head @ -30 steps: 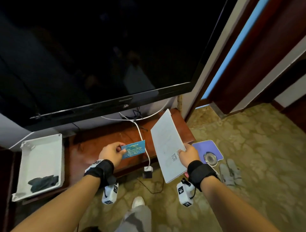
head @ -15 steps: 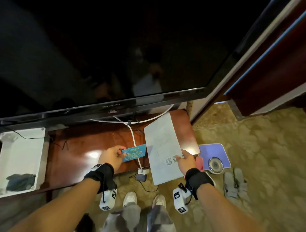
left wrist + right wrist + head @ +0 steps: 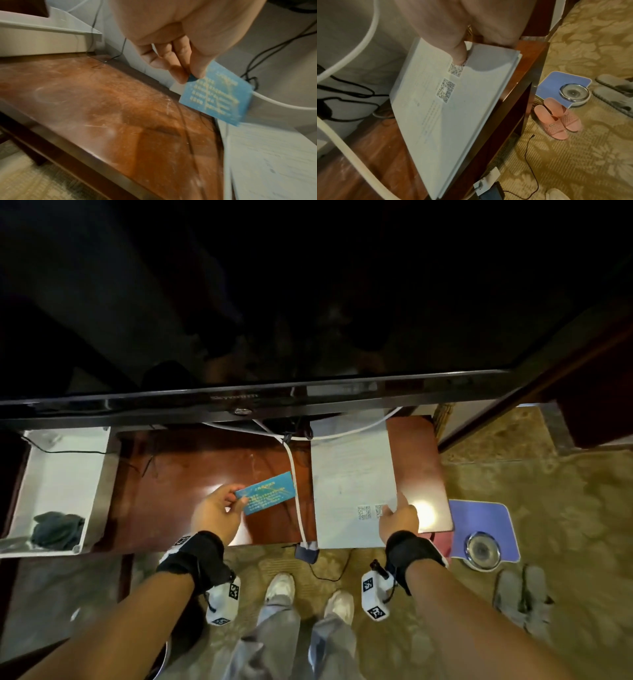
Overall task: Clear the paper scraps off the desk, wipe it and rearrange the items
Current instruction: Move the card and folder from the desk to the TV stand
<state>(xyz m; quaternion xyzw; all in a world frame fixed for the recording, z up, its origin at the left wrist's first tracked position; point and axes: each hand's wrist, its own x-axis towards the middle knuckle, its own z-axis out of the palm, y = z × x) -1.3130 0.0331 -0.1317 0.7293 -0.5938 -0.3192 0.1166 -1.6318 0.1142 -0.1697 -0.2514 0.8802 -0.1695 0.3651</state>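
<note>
My left hand [image 3: 239,498] pinches a small blue card [image 3: 269,496] by its corner and holds it just above the middle of the red-brown wooden desk [image 3: 185,484]. In the left wrist view the blue card [image 3: 217,96] hangs tilted from my left hand [image 3: 190,77]. My right hand [image 3: 392,506] grips a white booklet [image 3: 352,474] with two QR codes. The thumb lies on top and the fingers sit under its right edge. The white booklet [image 3: 447,108] slopes over the desk's right part and juts past the front edge, held by my right hand [image 3: 459,58].
A TV [image 3: 308,302] hangs low over the desk's back. A white cable [image 3: 295,484] crosses the desk to a plug [image 3: 306,551] at its front edge. A white tray [image 3: 68,470] with a dark cloth [image 3: 56,529] stands at the left. A purple scale [image 3: 481,529] and slippers [image 3: 556,119] lie on the carpet at the right.
The booklet has come down from a steep tilt to almost flat over the desk's right part. My left hand with the blue card has stayed over the desk's middle.
</note>
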